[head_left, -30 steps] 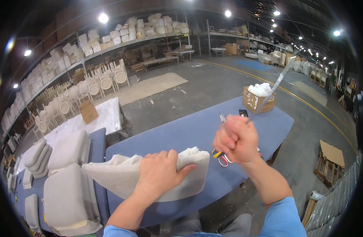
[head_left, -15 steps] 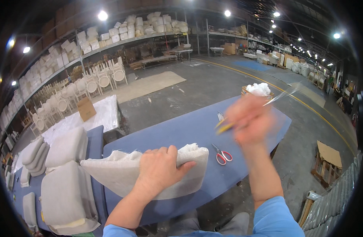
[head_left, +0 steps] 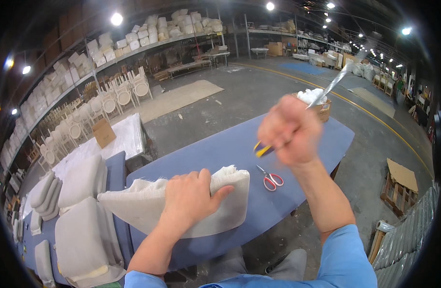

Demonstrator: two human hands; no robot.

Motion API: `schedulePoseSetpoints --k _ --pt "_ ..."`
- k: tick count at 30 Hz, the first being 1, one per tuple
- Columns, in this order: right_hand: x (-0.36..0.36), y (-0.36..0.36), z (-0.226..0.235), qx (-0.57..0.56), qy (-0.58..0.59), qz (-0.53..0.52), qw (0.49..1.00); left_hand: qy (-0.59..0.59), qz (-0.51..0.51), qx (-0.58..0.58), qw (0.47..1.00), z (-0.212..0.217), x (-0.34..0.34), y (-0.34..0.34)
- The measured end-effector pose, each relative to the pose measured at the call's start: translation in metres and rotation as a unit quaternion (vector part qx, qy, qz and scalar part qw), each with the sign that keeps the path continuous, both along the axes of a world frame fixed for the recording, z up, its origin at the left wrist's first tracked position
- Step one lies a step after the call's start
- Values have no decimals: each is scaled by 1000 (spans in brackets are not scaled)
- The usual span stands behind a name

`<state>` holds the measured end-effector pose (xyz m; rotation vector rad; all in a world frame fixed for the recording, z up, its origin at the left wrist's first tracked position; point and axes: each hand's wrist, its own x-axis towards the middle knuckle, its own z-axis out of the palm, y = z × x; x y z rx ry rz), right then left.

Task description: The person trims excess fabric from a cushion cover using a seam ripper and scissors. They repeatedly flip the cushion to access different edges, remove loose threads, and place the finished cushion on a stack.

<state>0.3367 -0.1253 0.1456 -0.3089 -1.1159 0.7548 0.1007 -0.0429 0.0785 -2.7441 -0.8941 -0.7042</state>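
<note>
Head view: the left hand point(head_left: 189, 197) has its fingers clamped over the upper edge of a pale cushion point(head_left: 232, 206), tilted on the tabletop point(head_left: 220, 149) at lower centre. Blurred, the right hand point(head_left: 293, 130) has its fingers curled around a yellow-and-dark handle point(head_left: 263, 150); a shiny strip point(head_left: 336, 80) rises from the fist. A careless downswing might strike the left hand or knock the scissors point(head_left: 272, 182) nearby. Stacked cushions point(head_left: 83, 240) crowd the lower left; a carton point(head_left: 324, 112) stands partly behind the fist.

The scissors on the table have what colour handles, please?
The handles are red and white, showing best in the head view.
</note>
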Motion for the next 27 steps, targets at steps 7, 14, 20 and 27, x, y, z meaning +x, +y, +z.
schedulePoseSetpoints --k 7,14,20,27 --pt "-6 14 -37 -83 15 7 996 -2 3 1 1000 -2 -3 -6" --pt "-23 22 -61 -176 72 -27 981 -3 5 23 1000 -4 0 -7" --pt "5 3 -32 19 102 -3 995 -14 -6 47 999 -4 0 -12" --pt "4 -1 -16 -82 38 21 996 -20 -8 55 998 -2 -4 -17"
